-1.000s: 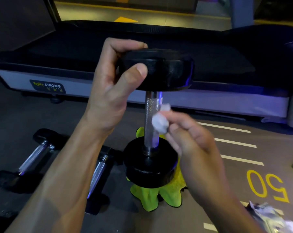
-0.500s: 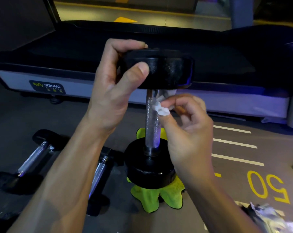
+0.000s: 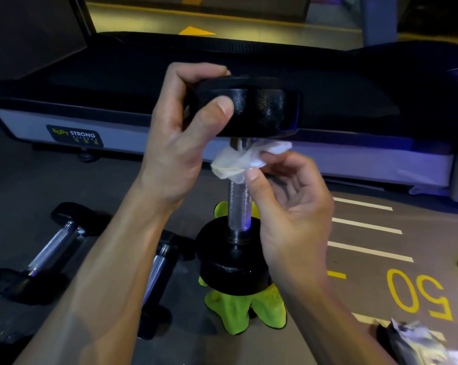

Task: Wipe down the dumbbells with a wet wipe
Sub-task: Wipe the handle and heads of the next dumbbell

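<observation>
My left hand (image 3: 180, 143) grips top weight, keeping dumbbell (image 3: 238, 206) upright on green cloth (image 3: 238, 309), handle exposed. My right hand (image 3: 288, 204) at 3 o'clock pinches wipe (image 3: 238, 162) around handle top. 2 dumbbells (image 3: 51, 246) wait at 8 o'clock.

Your wet wipe (image 3: 238, 164) hides the top of the dumbbell (image 3: 239, 206) handle, and the lower weight covers most of the green cloth (image 3: 238, 312). The crumpled packet (image 3: 417, 343) at bottom right is blurred and cut off by the edge.
</observation>
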Action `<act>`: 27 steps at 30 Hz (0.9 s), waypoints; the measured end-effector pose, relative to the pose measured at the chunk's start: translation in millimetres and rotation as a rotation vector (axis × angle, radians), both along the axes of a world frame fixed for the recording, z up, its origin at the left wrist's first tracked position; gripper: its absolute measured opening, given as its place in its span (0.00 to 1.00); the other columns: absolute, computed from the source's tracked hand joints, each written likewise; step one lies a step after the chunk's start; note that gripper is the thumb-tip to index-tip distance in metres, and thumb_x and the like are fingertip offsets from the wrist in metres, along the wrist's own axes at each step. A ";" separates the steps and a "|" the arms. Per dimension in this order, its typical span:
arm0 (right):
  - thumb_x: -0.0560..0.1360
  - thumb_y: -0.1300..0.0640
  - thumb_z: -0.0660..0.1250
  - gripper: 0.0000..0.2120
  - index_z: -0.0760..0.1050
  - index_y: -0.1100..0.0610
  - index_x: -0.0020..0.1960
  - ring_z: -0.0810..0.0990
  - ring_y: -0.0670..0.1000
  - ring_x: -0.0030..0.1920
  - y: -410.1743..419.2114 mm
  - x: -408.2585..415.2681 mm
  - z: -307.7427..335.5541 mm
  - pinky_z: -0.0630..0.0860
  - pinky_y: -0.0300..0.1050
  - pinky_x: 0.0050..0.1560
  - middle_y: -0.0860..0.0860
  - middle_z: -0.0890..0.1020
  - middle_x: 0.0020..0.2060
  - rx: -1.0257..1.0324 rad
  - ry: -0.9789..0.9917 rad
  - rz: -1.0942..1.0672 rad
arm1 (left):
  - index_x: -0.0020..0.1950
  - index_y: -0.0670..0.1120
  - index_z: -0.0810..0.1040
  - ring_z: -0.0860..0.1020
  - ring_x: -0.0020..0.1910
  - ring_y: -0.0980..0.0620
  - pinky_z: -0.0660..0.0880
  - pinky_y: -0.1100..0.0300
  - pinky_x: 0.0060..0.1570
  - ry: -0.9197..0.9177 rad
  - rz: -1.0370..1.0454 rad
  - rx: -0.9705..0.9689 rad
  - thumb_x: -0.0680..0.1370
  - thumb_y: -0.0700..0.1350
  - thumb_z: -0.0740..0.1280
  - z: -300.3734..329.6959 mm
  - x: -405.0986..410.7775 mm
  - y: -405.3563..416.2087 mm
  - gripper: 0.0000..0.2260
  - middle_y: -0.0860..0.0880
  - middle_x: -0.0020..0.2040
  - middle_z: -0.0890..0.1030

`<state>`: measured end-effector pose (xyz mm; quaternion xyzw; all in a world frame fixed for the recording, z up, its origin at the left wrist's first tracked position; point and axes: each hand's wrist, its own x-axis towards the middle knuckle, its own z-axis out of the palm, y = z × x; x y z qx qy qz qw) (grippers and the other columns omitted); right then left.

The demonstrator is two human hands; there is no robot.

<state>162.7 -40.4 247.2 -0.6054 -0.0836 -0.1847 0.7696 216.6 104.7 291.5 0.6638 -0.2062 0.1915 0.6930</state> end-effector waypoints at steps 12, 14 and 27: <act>0.82 0.57 0.69 0.08 0.79 0.61 0.57 0.86 0.52 0.55 5.7 36.4 7.5 0.79 0.49 0.63 0.55 0.87 0.49 0.053 0.168 0.149 | 0.61 0.51 0.73 0.76 0.56 0.47 0.76 0.48 0.56 -0.006 0.030 0.032 0.78 0.51 0.67 -0.9 0.9 2.6 0.13 0.44 0.59 0.76; 0.85 0.56 0.61 0.13 0.78 0.64 0.58 0.85 0.54 0.53 0.1 39.9 9.6 0.76 0.51 0.64 0.55 0.87 0.49 0.031 0.214 0.306 | 0.61 0.51 0.73 0.76 0.56 0.45 0.75 0.47 0.56 -0.010 0.028 0.033 0.78 0.51 0.67 -1.4 0.1 3.5 0.14 0.43 0.60 0.76; 0.78 0.46 0.73 0.11 0.82 0.48 0.59 0.85 0.44 0.57 -41.3 -2.6 -27.4 0.77 0.48 0.62 0.42 0.87 0.53 -0.600 0.240 0.374 | 0.62 0.50 0.73 0.78 0.56 0.52 0.78 0.53 0.56 -0.011 0.048 0.027 0.78 0.51 0.68 -0.8 -2.6 0.0 0.14 0.49 0.59 0.78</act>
